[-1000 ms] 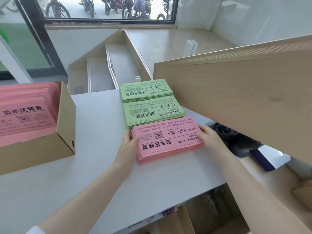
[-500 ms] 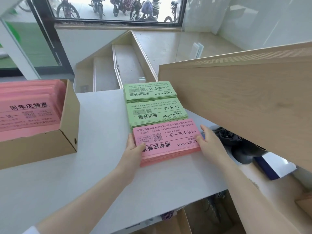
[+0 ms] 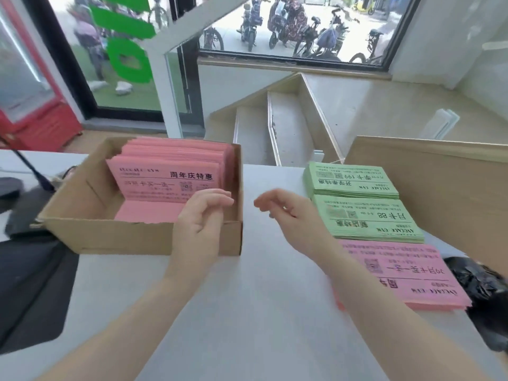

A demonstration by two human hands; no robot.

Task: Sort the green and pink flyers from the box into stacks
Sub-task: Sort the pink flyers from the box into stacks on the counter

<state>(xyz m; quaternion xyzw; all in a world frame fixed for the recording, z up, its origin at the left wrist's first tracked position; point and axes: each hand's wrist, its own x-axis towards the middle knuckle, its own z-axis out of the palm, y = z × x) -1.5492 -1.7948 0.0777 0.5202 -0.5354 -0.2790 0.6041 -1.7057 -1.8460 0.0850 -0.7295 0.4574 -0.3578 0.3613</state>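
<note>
Box (image 3: 143, 240): cardboard, left on the table (image 3: 247, 312), holding pink flyers (image 3: 170, 174) leaning upright.
Handling: likely light, bendy, slippery paper; pinch a bundle by its short edges.
Left hand (image 3: 200, 215): relaxed, empty, over the box's right end.
Right hand (image 3: 291, 215): relaxed, empty, just beside it.
Sorted stacks: two green stacks (image 3: 365, 218), then a pink stack (image 3: 398, 273), at right.
Change: both hands have left the pink stack.

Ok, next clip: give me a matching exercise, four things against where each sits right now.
Things:
1. cardboard box
2. far green stack
3. pink stack
4. left hand

Places:
A. nearest of the three stacks, on the right
B. over the box's near right corner
C. left side of the table, pink flyers inside
D. farthest stack from the person

Pairs: 1-C, 2-D, 3-A, 4-B
</note>
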